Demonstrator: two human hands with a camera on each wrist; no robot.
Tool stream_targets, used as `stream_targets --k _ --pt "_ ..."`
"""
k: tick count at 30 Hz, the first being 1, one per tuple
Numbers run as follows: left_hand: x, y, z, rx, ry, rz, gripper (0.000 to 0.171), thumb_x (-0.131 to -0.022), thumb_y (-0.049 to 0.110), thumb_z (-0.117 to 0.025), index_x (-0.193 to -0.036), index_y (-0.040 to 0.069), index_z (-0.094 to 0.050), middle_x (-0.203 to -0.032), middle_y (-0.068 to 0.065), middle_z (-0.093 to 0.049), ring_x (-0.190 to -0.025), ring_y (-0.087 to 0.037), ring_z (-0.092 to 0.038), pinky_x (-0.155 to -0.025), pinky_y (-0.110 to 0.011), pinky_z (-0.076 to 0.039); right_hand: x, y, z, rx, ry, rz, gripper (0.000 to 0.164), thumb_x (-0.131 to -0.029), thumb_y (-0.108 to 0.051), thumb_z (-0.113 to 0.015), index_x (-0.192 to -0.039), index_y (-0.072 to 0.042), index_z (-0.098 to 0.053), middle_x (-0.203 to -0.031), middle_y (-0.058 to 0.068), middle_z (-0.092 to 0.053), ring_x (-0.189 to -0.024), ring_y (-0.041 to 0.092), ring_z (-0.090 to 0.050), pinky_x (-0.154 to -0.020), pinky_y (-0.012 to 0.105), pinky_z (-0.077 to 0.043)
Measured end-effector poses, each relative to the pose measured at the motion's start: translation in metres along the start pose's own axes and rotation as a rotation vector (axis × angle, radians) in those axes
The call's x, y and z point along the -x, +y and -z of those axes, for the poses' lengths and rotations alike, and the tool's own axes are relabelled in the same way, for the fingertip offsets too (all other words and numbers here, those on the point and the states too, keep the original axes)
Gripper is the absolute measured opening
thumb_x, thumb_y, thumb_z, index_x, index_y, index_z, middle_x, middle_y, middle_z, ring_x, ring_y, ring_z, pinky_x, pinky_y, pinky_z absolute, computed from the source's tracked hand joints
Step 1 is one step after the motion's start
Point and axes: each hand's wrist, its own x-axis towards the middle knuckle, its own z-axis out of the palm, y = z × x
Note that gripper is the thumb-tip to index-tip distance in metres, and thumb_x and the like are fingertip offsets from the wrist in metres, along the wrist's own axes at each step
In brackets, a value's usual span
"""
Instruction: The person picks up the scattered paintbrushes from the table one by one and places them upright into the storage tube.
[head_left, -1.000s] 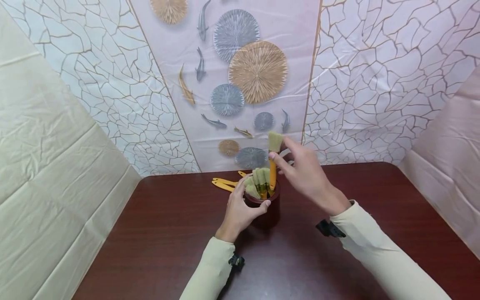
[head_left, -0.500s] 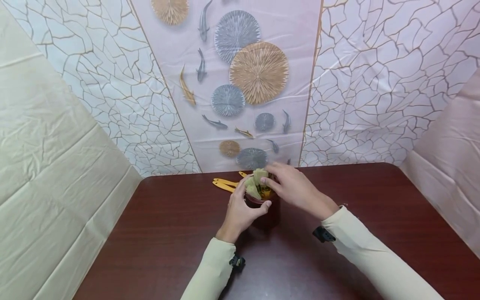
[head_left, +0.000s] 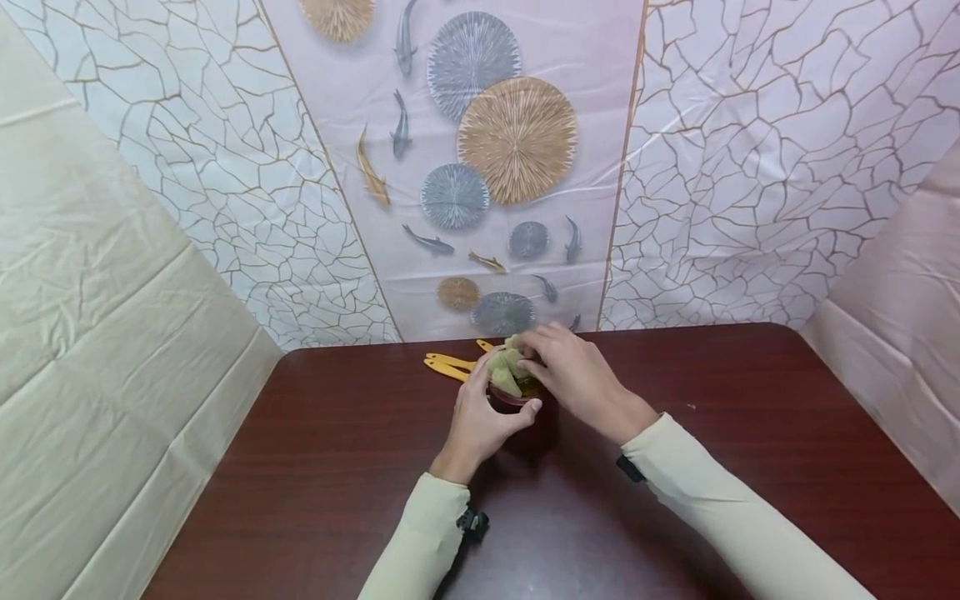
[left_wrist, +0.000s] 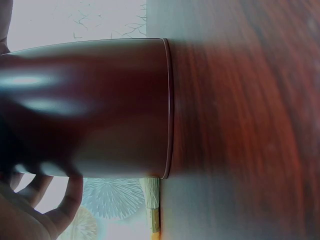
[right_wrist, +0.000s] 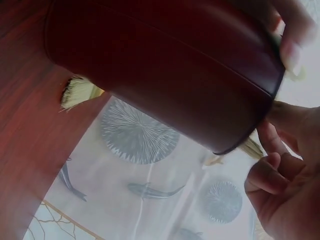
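Note:
A dark red-brown cylindrical cup (left_wrist: 100,110) stands on the table, its mouth crowded with bristle-up paintbrushes (head_left: 504,382). My left hand (head_left: 476,425) grips the cup near its rim, thumb on the near side and fingers round the left. From the right, my right hand (head_left: 577,379) reaches over the mouth, with thumb and curled fingers pinching a paintbrush by its pale bristles. That brush's handle is hidden in the cup. In the right wrist view, bristles (right_wrist: 252,147) show between the cup's rim and the right fingers.
Several yellow brush handles (head_left: 446,368) lie on the table behind and left of the cup. Bristles of a lying brush (right_wrist: 80,93) show beside the cup's base. The dark wooden table (head_left: 337,500) ends at a patterned cloth backdrop (head_left: 517,142).
My right hand has lowered the raised paintbrush, handle first, into the cup, then shifted slightly left among the bristles. My left hand has stayed on the cup.

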Motion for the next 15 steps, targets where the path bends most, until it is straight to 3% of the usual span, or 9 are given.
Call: stream_targets --k 3,7,10,15 --pt "0.0 0.001 0.0 0.007 -0.002 0.004 0.084 -0.081 0.047 -0.086 -0.155 0.028 -0.051 -0.155 0.012 -0.052 -0.135 -0.011 -0.056 -0.11 -0.046 -0.048 0.001 -0.001 -0.002 -0.005 0.023 -0.001 0.024 -0.095 -0.015 -0.081 -0.118 -0.013 -0.073 -0.102 -0.002 -0.073 -0.092 0.018 -0.06 -0.069 0.042 -0.058" --pt "-0.001 0.001 0.0 0.005 -0.006 0.011 0.085 -0.081 0.047 -0.086 -0.155 0.028 -0.051 -0.154 0.012 -0.051 -0.133 -0.011 -0.057 -0.111 -0.045 -0.048 0.005 0.0 0.001 -0.035 0.065 -0.024 0.028 -0.096 -0.014 -0.079 -0.123 -0.01 -0.072 -0.109 0.002 -0.075 -0.098 0.02 -0.065 -0.076 0.043 -0.059" --pt "-0.001 0.001 0.0 -0.004 -0.001 0.011 0.085 -0.08 0.048 -0.085 -0.155 0.028 -0.051 -0.154 0.012 -0.051 -0.134 -0.012 -0.056 -0.112 -0.047 -0.047 0.008 0.003 0.008 -0.094 0.11 -0.057 0.025 -0.099 -0.013 -0.076 -0.123 -0.007 -0.071 -0.111 0.006 -0.074 -0.1 0.022 -0.066 -0.083 0.044 -0.058" --pt "0.0 0.001 0.0 -0.015 0.002 0.002 0.083 -0.08 0.048 -0.086 -0.153 0.029 -0.052 -0.153 0.013 -0.053 -0.135 -0.014 -0.056 -0.112 -0.049 -0.047 0.019 0.014 0.018 -0.225 0.139 -0.122 0.022 -0.102 -0.011 -0.071 -0.122 -0.003 -0.069 -0.106 0.009 -0.071 -0.095 0.024 -0.067 -0.082 0.043 -0.054"
